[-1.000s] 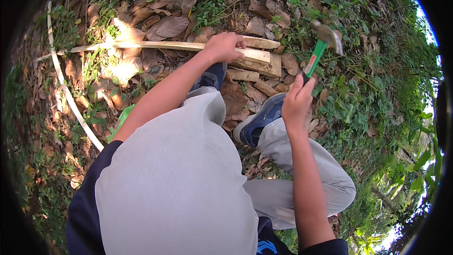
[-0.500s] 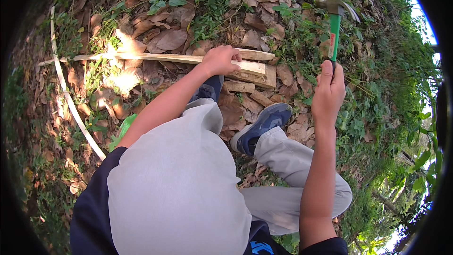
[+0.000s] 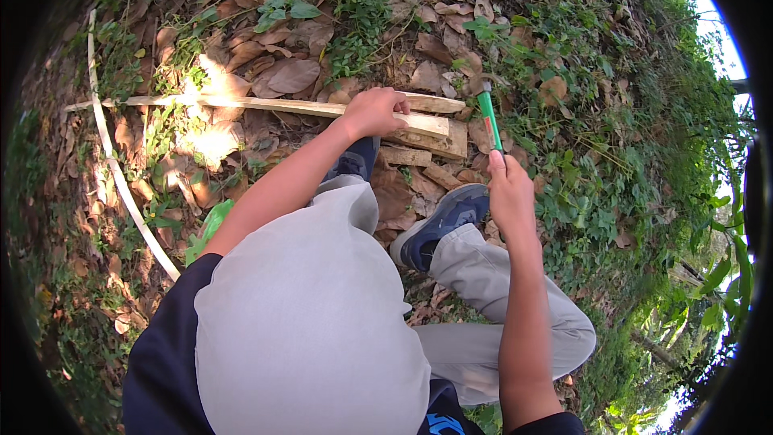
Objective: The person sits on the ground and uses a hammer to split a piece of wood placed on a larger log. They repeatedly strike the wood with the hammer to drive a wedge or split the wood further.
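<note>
My left hand [image 3: 376,113] is closed on a long pale wooden strip [image 3: 266,103] close to its right end. That end rests over a short wooden block [image 3: 455,142], and another piece of wood [image 3: 435,103] lies just beyond. In my right hand [image 3: 511,193] is a claw hammer [image 3: 489,122] with a green handle, gripped low on the handle. The hammer's head is up and to the right of the strip's end, apart from the wood. My left palm and part of the strip under it are hidden.
Smaller wood pieces [image 3: 407,156] lie among dry leaves nearer me. A second thin strip [image 3: 121,177] slants across the ground at left, crossing the long one. My blue shoe [image 3: 451,221] is just below the wood. Green plants [image 3: 620,145] cover the right side.
My right hand has come down and to the left, bringing the hammer head closer to the strip's end. My left hand has stayed nearly in place on the strip.
</note>
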`<state>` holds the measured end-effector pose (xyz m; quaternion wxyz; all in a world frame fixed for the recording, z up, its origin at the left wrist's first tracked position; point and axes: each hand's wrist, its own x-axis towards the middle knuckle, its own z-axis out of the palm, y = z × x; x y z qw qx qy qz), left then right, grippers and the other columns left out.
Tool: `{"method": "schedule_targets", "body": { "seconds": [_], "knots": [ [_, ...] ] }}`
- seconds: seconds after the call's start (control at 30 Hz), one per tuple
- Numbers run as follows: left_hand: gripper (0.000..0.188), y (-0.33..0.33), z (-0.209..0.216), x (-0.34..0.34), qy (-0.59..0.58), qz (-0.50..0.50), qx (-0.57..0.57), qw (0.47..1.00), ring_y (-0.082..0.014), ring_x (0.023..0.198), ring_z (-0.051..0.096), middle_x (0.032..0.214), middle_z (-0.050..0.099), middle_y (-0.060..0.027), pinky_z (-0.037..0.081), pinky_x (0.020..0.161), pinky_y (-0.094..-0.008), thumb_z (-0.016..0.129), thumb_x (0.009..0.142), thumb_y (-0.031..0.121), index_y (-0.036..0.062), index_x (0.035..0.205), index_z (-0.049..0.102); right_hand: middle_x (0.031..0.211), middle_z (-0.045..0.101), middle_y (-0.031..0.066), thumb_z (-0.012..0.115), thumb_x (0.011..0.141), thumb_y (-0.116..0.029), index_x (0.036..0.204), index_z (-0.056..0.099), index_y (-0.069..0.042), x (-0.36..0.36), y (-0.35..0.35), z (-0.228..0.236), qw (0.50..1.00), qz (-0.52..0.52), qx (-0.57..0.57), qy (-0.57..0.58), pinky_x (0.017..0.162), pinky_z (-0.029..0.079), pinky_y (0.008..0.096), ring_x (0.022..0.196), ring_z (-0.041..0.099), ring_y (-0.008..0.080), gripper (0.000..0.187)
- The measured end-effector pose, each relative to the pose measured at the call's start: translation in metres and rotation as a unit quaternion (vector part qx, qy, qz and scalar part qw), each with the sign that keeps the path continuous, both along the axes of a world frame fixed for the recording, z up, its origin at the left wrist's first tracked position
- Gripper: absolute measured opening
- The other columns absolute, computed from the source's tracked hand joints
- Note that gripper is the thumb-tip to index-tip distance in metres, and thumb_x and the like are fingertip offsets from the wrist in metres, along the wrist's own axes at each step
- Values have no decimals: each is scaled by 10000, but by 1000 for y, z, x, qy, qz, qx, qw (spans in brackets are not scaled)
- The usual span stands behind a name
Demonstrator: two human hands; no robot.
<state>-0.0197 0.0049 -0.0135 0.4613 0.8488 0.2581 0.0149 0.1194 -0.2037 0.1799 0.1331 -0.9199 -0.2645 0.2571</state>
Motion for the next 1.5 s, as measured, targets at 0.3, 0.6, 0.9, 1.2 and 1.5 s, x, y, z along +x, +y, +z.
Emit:
{"method": "schedule_targets", "body": {
  "seconds": [0.3,0.6,0.9,1.2,1.5],
  "knots": [
    [302,-1,-1,3,1,-7,-12,1000,-271,1065,674,1045,729,-68,530,929,-416,801,792,315,140,1032,746,669,566,64,399,1134,-349,1001,503,-31,-3,-4,-29,949,-65,307,-10,539,409,380,564,540,185,360],
    [301,-1,-1,-1,12,-3,-19,1000,-260,1062,677,1046,726,-69,533,924,-407,806,794,309,144,1038,743,822,656,282,441,1097,-414,917,631,46,-10,-8,-28,997,7,-24,68,751,478,516,826,638,475,529],
    [316,0,6,3,27,-8,-24,999,-255,1066,673,1043,714,-61,529,927,-405,806,794,314,154,1058,737,660,534,58,459,1117,-374,979,534,-8,4,24,18,927,-93,360,41,526,381,334,568,508,166,398],
    [304,-1,2,5,23,-13,5,1000,-248,1051,681,1049,716,-54,533,924,-401,816,794,293,157,1053,734,998,668,364,417,1093,-438,1000,637,44,-23,-29,-70,997,-14,-66,49,853,469,602,1000,640,544,538],
    [334,1,3,2,29,-1,-11,1000,-261,1030,702,1040,745,-59,546,902,-408,813,776,305,138,1058,748,640,508,42,455,1119,-394,964,578,-10,17,28,45,955,-57,287,-46,527,362,323,560,459,121,432]
  ]
}}
